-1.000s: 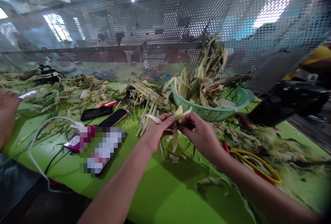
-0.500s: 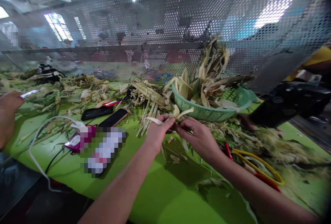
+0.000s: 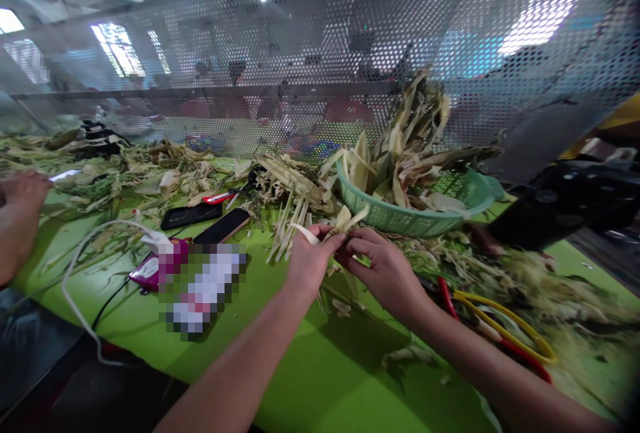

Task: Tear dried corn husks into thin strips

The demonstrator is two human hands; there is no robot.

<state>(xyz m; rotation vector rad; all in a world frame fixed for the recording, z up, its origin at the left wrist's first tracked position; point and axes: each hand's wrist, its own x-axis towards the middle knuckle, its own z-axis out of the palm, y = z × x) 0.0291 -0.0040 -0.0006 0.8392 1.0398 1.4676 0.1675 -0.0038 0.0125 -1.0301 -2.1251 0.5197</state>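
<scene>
My left hand (image 3: pixel 313 253) is closed on a pale corn husk piece (image 3: pixel 345 220), whose strips spread above the fingers. One white strip also sticks out at the left of that hand. My right hand (image 3: pixel 373 256) meets it from the right, its fingertips pinched at the base of the same husk piece. Where the fingertips come together, the details are hidden. Just behind both hands stands a green plastic basket (image 3: pixel 415 220) filled with dry corn husks (image 3: pixel 400 153). Cut husk strips (image 3: pixel 286 223) lie on the green table beside my left hand.
Red and yellow handled scissors (image 3: pixel 500 326) lie by my right forearm. Phones (image 3: pixel 223 226), a purple packet (image 3: pixel 155 270) and a white cable (image 3: pixel 75 273) are at left. Another person's hand (image 3: pixel 23 213) shows at the left edge. A perforated metal screen (image 3: pixel 300 53) stands behind.
The whole view has shifted slightly. Both hands stay together on the husk piece, and the fingers have moved a little around its base.
</scene>
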